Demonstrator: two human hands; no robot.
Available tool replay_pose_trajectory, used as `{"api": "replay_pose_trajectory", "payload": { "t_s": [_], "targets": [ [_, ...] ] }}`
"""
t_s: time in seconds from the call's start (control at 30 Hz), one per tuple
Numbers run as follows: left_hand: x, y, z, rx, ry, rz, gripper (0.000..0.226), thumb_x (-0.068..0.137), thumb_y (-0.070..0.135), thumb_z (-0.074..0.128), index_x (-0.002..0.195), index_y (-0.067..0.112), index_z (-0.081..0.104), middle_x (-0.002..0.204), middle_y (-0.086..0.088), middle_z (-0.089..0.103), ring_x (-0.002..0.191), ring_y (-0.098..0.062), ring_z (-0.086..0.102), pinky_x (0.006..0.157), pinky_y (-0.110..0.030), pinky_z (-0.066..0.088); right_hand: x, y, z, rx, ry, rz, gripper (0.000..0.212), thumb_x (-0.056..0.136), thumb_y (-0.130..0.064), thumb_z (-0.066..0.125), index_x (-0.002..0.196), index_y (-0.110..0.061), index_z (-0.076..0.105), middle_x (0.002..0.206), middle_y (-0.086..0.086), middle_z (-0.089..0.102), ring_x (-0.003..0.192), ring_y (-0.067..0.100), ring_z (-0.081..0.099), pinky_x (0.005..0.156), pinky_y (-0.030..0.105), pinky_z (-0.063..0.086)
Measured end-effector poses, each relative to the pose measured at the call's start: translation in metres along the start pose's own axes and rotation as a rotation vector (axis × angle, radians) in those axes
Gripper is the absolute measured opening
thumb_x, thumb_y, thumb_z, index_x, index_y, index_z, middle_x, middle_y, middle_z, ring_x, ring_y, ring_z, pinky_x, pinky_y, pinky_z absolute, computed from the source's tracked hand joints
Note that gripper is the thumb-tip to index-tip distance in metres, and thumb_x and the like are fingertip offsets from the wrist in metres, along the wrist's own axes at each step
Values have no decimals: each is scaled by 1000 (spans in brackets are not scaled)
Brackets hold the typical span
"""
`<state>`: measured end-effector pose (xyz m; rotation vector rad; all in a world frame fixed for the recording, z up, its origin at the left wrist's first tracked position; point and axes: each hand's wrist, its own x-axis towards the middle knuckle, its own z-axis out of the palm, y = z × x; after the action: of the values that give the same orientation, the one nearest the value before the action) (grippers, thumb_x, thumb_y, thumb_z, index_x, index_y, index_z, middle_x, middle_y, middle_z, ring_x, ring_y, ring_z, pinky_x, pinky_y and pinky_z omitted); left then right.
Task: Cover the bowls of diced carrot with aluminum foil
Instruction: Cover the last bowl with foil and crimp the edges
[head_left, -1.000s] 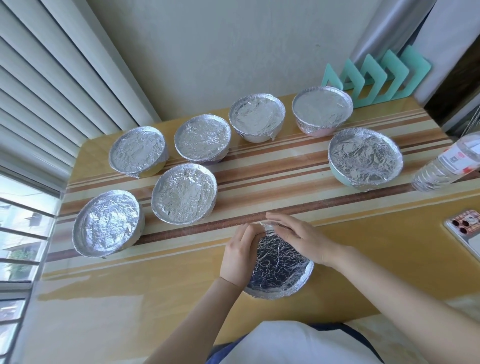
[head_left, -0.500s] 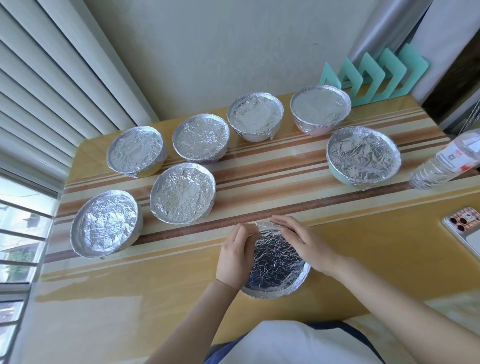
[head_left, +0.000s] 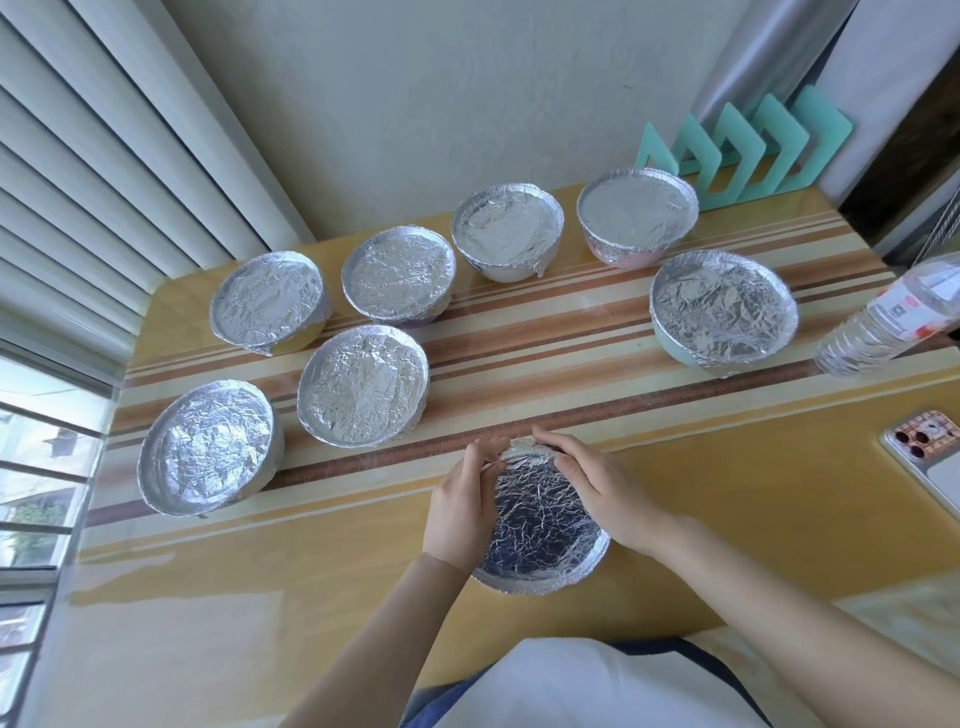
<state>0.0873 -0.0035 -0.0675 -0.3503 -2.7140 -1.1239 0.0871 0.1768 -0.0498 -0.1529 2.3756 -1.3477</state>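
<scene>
Left grip (head_left: 462, 509) curled on bowl (head_left: 545, 584) left rim, right grip (head_left: 597, 488) curled on right rim, both pinching foil (head_left: 540, 519). Bowl on bench (head_left: 311, 571), between grips; far rim nearest both, likely next crimp.

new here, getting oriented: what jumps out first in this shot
Foil everywhere: seven foil-covered bowls spread across the far half of the striped table. Near front centre, the left hand and right hand grip an eighth foil-covered bowl at its far rim. A teal rack stands back right.
</scene>
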Motion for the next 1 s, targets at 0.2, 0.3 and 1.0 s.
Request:
{"api": "replay_pose_trajectory", "payload": {
  "t_s": [0.2, 0.3, 1.0],
  "targets": [
    [2, -3, 2, -10, 6, -91, 8, 92, 15, 44, 95, 22, 41, 54, 14, 44, 42, -9, 37, 45, -19, 22, 10, -1, -1, 21, -41, -20, 43, 101, -27, 30, 143, -33, 25, 122, -19, 52, 102, -17, 47, 95, 11, 33],
    [0, -6, 1, -62, 38, -119, 9, 93, 7, 48, 98, 15, 46, 67, -1, 62, 59, -18, 49, 47, -17, 24, 11, 6, 0, 33, 6, -31, 46, 101, -29, 30, 147, -31, 21, 148, -26, 14, 133, -10, 13, 109, 14, 14],
    [6, -4, 6, -264, 248, -718, 10, 96, 14, 48, 89, 7, 47, 59, 2, 50, 54, -9, 44, 48, -14, 31, 11, 15, 2, -4, 230, 79, 40, 102, -19, 33, 141, -18, 42, 94, -10, 64, 65, -7, 51, 66, 7, 38]
  ]
}}
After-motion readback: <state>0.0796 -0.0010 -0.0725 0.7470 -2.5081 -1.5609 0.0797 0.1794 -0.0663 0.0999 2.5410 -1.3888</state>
